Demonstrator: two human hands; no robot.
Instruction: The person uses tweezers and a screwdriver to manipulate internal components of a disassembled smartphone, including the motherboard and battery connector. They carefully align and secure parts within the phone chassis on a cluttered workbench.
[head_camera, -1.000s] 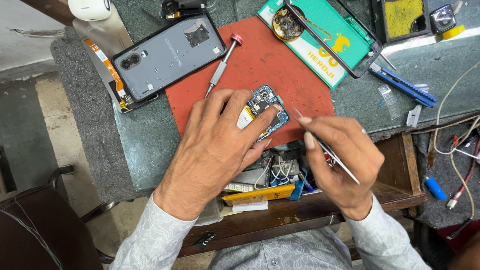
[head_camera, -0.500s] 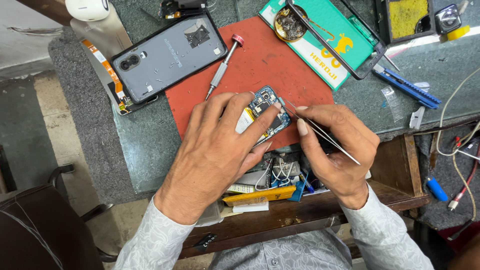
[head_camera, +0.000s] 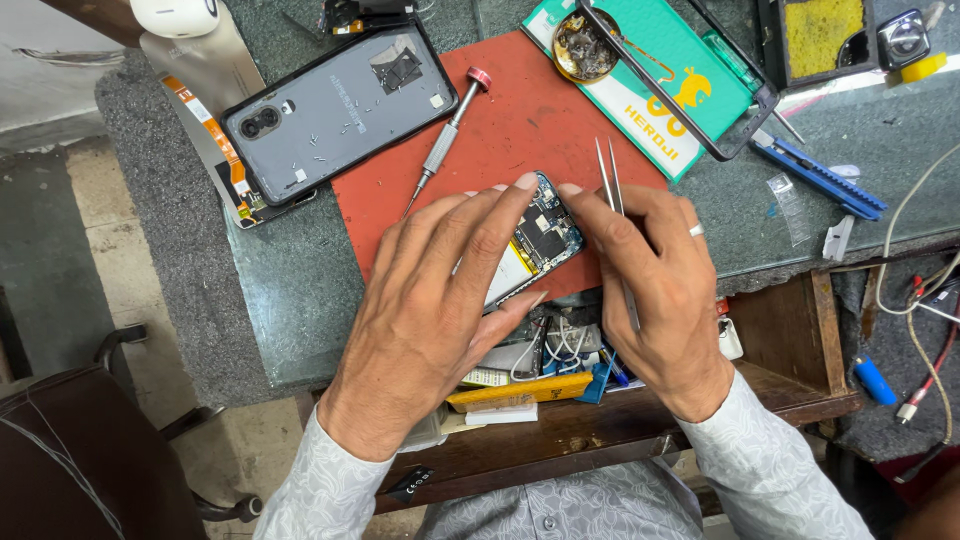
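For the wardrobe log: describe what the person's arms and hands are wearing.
Both arms are in long sleeves of pale grey fabric with a faint leafy pattern, reaching the wrists. The left hand is bare, with no ring or watch visible. The right hand wears a plain silver-coloured ring on one finger. No gloves.

Opened phone (head_camera: 545, 232) flat on red mat, circuit board exposed, mostly covered; steel tweezers (head_camera: 610, 190) tips up.

A red mat (head_camera: 520, 120) lies on the dark green speckled surface (head_camera: 290, 290); the phone back cover (head_camera: 340, 110) is grey, the box (head_camera: 660, 85) green, the sponge (head_camera: 822, 32) yellow.
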